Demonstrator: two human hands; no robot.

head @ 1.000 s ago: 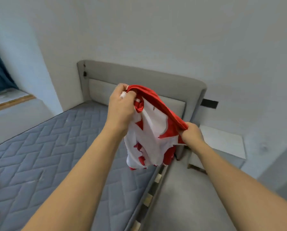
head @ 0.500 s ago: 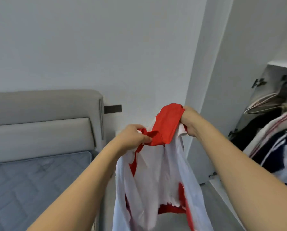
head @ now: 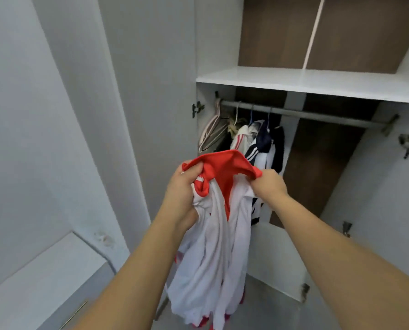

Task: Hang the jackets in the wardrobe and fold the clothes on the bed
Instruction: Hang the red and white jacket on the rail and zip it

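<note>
Red-and-white jacket (head: 213, 234) held up by both hands in front of the open wardrobe (head: 294, 84).

The left hand (head: 183, 186) grips a bunched part of the jacket at its upper left edge, fingers curled round the cloth. The right hand (head: 269, 184) pinches the red collar band at its right end. The red band arches between the two hands. Below it the white body hangs in loose vertical folds, with red trim visible at the lower hem. Behind the jacket, the hanging rail (head: 301, 114) carries empty hangers (head: 213, 129) at its left end and, just beside them, hung garments (head: 258, 144) in white and navy with stripes. A white nightstand (head: 44, 277) stands at lower left.
</note>
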